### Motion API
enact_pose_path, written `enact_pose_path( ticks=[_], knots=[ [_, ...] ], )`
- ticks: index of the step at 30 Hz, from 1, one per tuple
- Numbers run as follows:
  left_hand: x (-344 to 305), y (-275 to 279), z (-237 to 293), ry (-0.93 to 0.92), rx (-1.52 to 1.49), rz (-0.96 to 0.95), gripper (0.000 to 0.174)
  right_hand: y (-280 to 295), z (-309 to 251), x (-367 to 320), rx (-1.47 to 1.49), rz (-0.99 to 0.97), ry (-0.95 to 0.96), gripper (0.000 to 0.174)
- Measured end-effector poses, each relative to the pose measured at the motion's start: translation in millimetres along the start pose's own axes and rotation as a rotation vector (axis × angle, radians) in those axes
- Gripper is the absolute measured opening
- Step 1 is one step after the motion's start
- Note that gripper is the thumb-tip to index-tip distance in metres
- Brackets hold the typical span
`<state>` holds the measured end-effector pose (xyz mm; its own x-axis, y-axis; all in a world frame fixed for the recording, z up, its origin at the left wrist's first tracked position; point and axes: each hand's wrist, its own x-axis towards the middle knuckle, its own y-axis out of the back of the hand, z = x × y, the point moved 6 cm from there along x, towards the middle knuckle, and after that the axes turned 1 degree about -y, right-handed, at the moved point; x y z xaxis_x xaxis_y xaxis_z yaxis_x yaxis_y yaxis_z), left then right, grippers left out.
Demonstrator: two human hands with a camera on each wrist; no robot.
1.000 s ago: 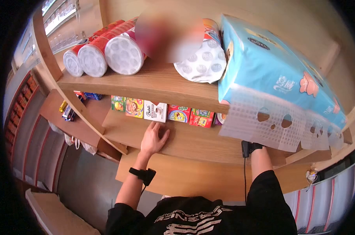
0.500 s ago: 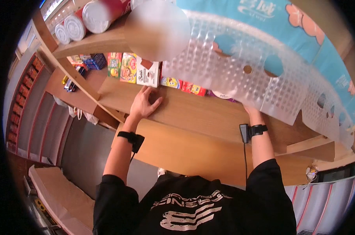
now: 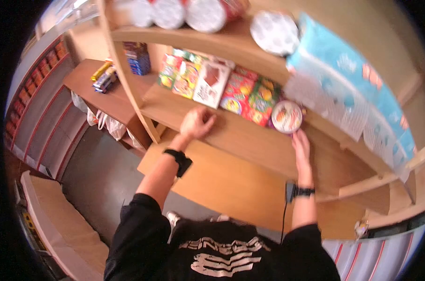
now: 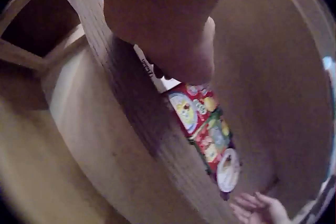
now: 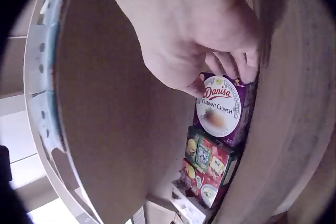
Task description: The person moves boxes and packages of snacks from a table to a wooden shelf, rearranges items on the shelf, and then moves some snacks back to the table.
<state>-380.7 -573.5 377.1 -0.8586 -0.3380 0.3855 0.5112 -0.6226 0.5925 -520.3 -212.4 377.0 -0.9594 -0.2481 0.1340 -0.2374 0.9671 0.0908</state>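
Note:
On the lower shelf stands a row of small boxes. A purple Danisa Currant Crunch cookie box (image 5: 218, 109) with a round white label forms its right end. My right hand (image 3: 302, 149) is at that box's near end; in the right wrist view the thumb (image 5: 196, 86) lies at one edge and the fingertips are at the end. Nearest my left hand (image 3: 197, 122) is a white box (image 3: 213, 84) with a brown picture. The left fingers are bent loosely just before its lower edge, partly hidden in the left wrist view by the hand's back.
Red and green cartoon boxes (image 3: 250, 96) stand between the hands, and yellow and green ones (image 3: 186, 78) further left. Above, the upper shelf (image 3: 184, 40) bears lidded canisters (image 3: 205, 15) and a blue package (image 3: 348, 65). A wooden post (image 3: 128, 79) rises at the left.
The head view has shifted, showing more of the box fronts. My right hand, hidden behind the package's hanging plastic earlier, now shows beside the Danisa box. The left hand stays near the white box.

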Motion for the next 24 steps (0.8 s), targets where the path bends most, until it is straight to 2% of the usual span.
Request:
enact_pose_path(
  ticks=[1,2,5,6,8,10,11,12,13,14,16,17,18,20,21,23,24],
  knots=[
    [-6.3,6.2,-3.5,-0.086,-0.049,0.124,0.021,5.7,8.6,-15.8,0.027,0.089,-0.013,0.044],
    [-17.8,16.4,-0.9,-0.165,-0.039,0.217,0.015,11.9,8.7,-38.2,-0.018,0.090,-0.004,0.047],
    [-79.3,67.8,15.1,-0.277,-0.110,0.316,0.009,4.1,-17.7,-107.0,0.037,0.126,0.027,0.037],
    [-104.2,82.9,0.0,-0.281,-0.092,0.381,0.011,1.6,-23.7,-127.2,0.012,0.183,0.003,0.032],
    [-162.8,111.2,-49.5,-0.019,-0.145,0.465,0.009,-13.9,-28.8,-157.3,-0.014,0.237,-0.024,0.027],
    [-234.9,132.6,-110.9,0.227,-0.074,0.522,0.007,-32.1,-27.0,-180.7,-0.072,0.303,-0.053,0.023],
    [-275.4,138.7,-143.2,0.392,-0.072,0.524,0.009,-51.3,-27.3,-186.4,-0.078,0.299,-0.063,0.023],
    [-321.7,141.7,-178.8,0.485,0.054,0.531,0.011,-77.9,-30.3,-188.6,-0.065,0.252,-0.051,0.021],
    [-361.2,151.6,-193.5,0.673,0.111,0.450,0.011,-105.9,-32.6,-187.9,-0.050,0.196,-0.039,0.020],
    [-406.7,152.1,-218.7,0.763,0.163,0.394,0.016,-136.0,-35.1,-184.2,-0.012,0.124,-0.002,0.019],
    [-545.6,118.4,-310.0,1.018,0.124,0.276,0.026,-197.0,-38.2,-170.9,0.016,-0.028,-0.013,0.018],
    [-636.6,91.0,-361.3,1.376,0.005,0.011,0.039,-228.9,-45.6,-164.2,0.027,-0.120,-0.002,0.020],
    [-667.9,111.3,-325.3,1.664,0.058,-0.359,0.045,-260.3,-56.6,-157.9,0.040,-0.209,0.012,0.021],
    [-758.8,103.4,-330.6,1.720,0.052,-0.415,0.044,-320.1,-82.6,-144.3,0.055,-0.356,0.066,0.021],
    [-757.6,114.5,-304.4,1.787,0.091,-0.241,0.044,-344.6,-94.3,-135.3,0.067,-0.398,0.118,0.021],
    [-755.7,118.5,-287.3,1.706,-0.166,-0.002,0.042,-389.3,-109.1,-113.3,0.135,-0.426,0.176,0.020],
    [-768.1,103.6,-287.7,1.623,-0.439,0.434,0.036,-408.1,-112.8,-99.4,0.186,-0.412,0.178,0.019]
  ],
)
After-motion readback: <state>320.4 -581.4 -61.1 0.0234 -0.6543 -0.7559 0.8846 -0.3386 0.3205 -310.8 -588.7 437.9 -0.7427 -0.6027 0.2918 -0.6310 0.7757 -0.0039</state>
